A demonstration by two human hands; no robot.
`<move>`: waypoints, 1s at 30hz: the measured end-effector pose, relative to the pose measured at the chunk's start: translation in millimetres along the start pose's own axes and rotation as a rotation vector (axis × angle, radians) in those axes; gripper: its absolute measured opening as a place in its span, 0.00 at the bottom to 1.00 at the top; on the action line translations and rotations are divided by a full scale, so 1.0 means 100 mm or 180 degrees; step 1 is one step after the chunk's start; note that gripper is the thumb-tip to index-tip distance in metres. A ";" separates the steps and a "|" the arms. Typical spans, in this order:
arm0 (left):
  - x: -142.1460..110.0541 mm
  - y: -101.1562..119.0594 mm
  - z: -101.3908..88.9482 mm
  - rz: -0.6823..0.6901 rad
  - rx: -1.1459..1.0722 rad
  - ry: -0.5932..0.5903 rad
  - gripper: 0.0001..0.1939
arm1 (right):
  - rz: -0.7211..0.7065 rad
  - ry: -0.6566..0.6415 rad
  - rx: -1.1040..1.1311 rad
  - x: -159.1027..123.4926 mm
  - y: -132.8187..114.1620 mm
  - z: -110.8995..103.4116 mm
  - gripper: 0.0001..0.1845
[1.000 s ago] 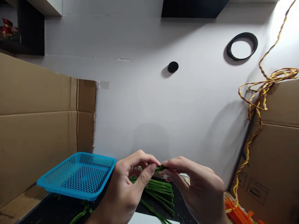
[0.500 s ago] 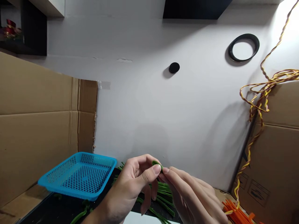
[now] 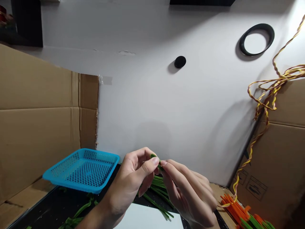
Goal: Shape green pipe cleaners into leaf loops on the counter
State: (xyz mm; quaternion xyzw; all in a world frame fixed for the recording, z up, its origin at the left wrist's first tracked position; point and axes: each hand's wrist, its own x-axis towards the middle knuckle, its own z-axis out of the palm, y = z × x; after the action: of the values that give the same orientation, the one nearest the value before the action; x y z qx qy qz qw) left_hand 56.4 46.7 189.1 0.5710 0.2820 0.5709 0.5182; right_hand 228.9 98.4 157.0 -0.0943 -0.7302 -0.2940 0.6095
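Pinched between the thumb and fingers of my left hand (image 3: 133, 178) is a green pipe cleaner (image 3: 152, 156), folded small, with only a short fuzzy loop showing. My right hand (image 3: 188, 190) presses its fingertips against the same piece from the other side, and the hands nearly meet. Most of the piece is hidden by the fingers. Behind and below them, a bundle of straight green pipe cleaners (image 3: 158, 190) lies on the black surface. Some of their ends reach over a white sheet (image 3: 145, 216).
A blue perforated basket (image 3: 81, 187) stands at left. Bent green pipe cleaners (image 3: 82, 210) lie before it. Orange pipe cleaners (image 3: 232, 206) are at lower right. Cardboard walls (image 3: 38, 127) flank both sides. Twisted yellow-brown wire (image 3: 252, 149) hangs at right.
My right hand has turned, its fingers now stretched alongside the piece. The green piece went from lying flat between the hands to a small loop above my left thumb. The view has tilted downward.
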 end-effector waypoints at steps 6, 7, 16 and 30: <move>-0.01 0.00 0.06 0.0054 -0.0016 0.0024 0.16 | 0.0183 0.0159 0.0023 0.06 -0.06 0.04 0.30; -0.01 0.00 0.05 0.0075 -0.0006 0.0031 0.16 | 0.0322 0.0159 0.0091 0.08 -0.07 0.04 0.28; 0.00 0.00 -0.06 0.0184 0.0375 -0.0089 0.14 | 0.1116 -0.0274 0.0915 0.21 -0.14 -0.03 0.12; -0.03 0.05 -0.14 0.0581 0.1118 0.0003 0.13 | 0.1892 -0.0375 0.1782 0.23 -0.14 -0.06 0.09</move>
State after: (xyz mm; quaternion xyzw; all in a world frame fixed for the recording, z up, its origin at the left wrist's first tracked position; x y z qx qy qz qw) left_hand 41.0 46.2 189.7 0.6756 0.3246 0.5577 0.3566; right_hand 221.2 79.1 174.4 -0.1484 -0.7565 0.1108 0.6272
